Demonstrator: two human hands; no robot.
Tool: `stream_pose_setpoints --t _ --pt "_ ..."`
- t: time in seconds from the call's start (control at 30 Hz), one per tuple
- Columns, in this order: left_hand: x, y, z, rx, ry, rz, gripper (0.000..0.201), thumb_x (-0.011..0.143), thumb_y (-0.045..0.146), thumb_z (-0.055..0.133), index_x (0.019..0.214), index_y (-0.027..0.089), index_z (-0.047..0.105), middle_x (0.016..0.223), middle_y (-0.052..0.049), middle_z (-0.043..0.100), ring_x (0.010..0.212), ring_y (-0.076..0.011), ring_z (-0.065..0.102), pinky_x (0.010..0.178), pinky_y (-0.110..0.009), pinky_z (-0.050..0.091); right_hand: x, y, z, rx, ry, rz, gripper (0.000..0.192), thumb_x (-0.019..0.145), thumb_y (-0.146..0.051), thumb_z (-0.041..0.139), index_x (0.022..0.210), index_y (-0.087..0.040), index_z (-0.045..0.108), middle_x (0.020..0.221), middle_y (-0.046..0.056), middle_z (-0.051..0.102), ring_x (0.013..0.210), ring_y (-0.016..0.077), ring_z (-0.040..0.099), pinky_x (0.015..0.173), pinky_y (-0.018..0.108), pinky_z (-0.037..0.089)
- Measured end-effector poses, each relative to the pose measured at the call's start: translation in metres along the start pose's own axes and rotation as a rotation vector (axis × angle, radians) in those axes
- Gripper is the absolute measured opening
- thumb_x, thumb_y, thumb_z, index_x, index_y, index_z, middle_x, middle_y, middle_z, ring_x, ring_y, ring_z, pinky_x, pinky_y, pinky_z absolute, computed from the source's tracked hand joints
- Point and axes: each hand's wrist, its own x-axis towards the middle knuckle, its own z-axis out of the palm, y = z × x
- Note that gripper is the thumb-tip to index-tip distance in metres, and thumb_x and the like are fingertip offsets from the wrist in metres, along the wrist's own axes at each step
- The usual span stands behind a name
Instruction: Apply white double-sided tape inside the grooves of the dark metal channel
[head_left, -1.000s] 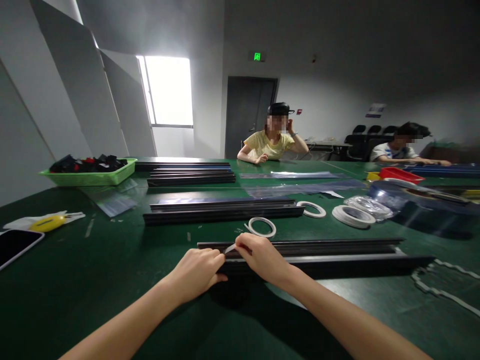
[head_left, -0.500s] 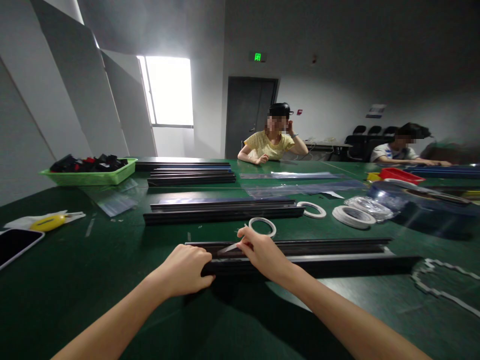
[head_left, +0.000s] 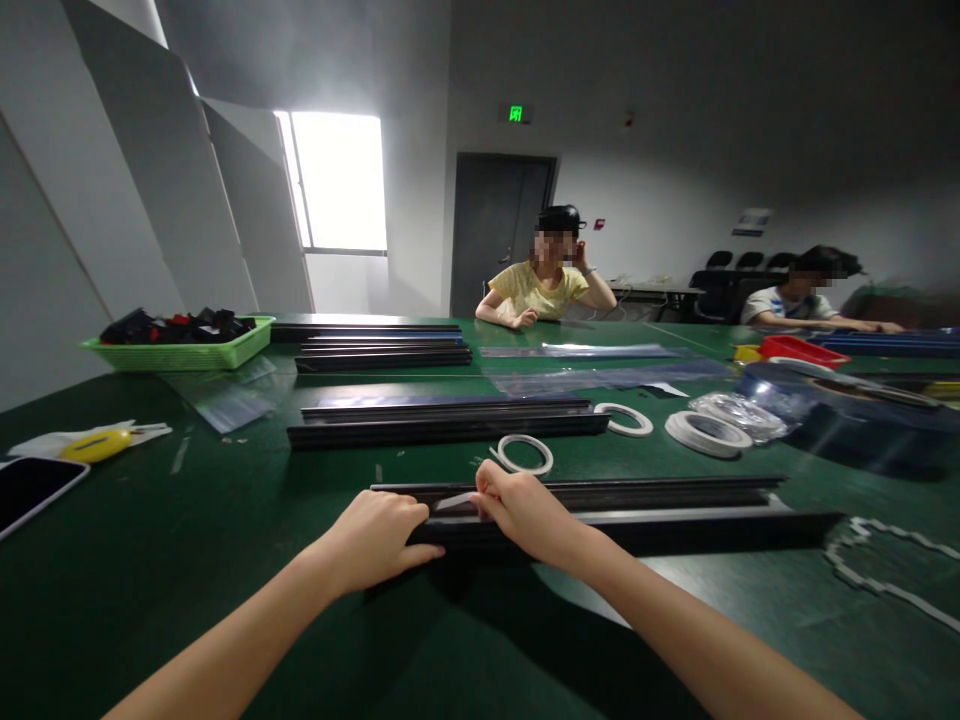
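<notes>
A long black channel-shaped profile [head_left: 697,535] lies crosswise on the table in front of me. My left hand [head_left: 382,535] grips its left end, fingers over the top and thumb along the near side. My right hand [head_left: 517,505] pinches a narrow whitish strip of tape [head_left: 454,501] above the channel, close to the left hand. The strip's left end reaches down into the channel; whether it sticks there I cannot tell. Just beyond the right hand a white tape roll [head_left: 551,458] lies flat.
More black profiles [head_left: 450,428] lie farther back. White rolls [head_left: 709,435] and a large film roll [head_left: 870,420] are at right. A green basket [head_left: 251,345] of black parts, a yellow cutter [head_left: 97,445] and a phone [head_left: 37,490] stand left. Two people [head_left: 544,290] sit across the table.
My right hand has come down slightly, lowering the strip toward the channel. The left thumb has slid a little to the right along the profile.
</notes>
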Motion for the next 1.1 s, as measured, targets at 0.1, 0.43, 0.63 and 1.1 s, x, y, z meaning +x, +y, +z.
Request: stream_pose_setpoints --t 0.1,0.43,0.63,1.1 --pt "0.0004 -0.0007 0.0009 -0.008 -0.003 0.009 0.038 0.084 0.055 0.045 0.083 0.021 0.062 0.085 -0.005 0.070 0.075 -0.0214 0.065 0.065 -0.029 0.046 -0.0009 -0.0023 -0.0008 -0.101 -0.059 -0.013 0.018 0.091 -0.032 0.042 0.085 -0.018 0.053 0.069 0.005 0.063 0.061 0.0162 0.058 0.053 0.023 0.031" --pt "-0.0003 -0.0008 0.0010 -0.019 -0.014 0.011 0.036 0.085 0.053 0.044 0.085 0.021 0.062 0.086 -0.004 0.070 0.077 -0.0204 0.064 0.066 -0.029 0.045 -0.0043 -0.0026 0.0023 -0.144 -0.148 -0.046 0.025 0.086 -0.012 0.039 0.106 -0.017 0.052 0.075 0.007 0.065 0.066 0.0169 0.059 0.055 0.023 0.031" --pt "-0.0003 -0.0003 0.0000 -0.021 -0.016 0.007 0.037 0.085 0.053 0.044 0.083 0.022 0.062 0.085 -0.004 0.070 0.076 -0.0208 0.064 0.066 -0.030 0.045 -0.0050 -0.0049 -0.0008 -0.095 -0.127 -0.039 0.020 0.093 -0.022 0.032 0.100 -0.016 0.050 0.067 0.005 0.060 0.057 0.0150 0.053 0.052 0.023 0.029" --pt "-0.0006 0.0018 -0.0021 0.001 -0.025 0.011 0.036 0.086 0.052 0.043 0.083 0.021 0.061 0.087 -0.003 0.070 0.076 -0.0208 0.064 0.065 -0.030 0.045 -0.0026 -0.0068 -0.0013 0.004 -0.127 0.033 0.025 0.094 -0.040 0.035 0.096 -0.019 0.049 0.070 0.002 0.060 0.059 0.0137 0.054 0.053 0.022 0.029"
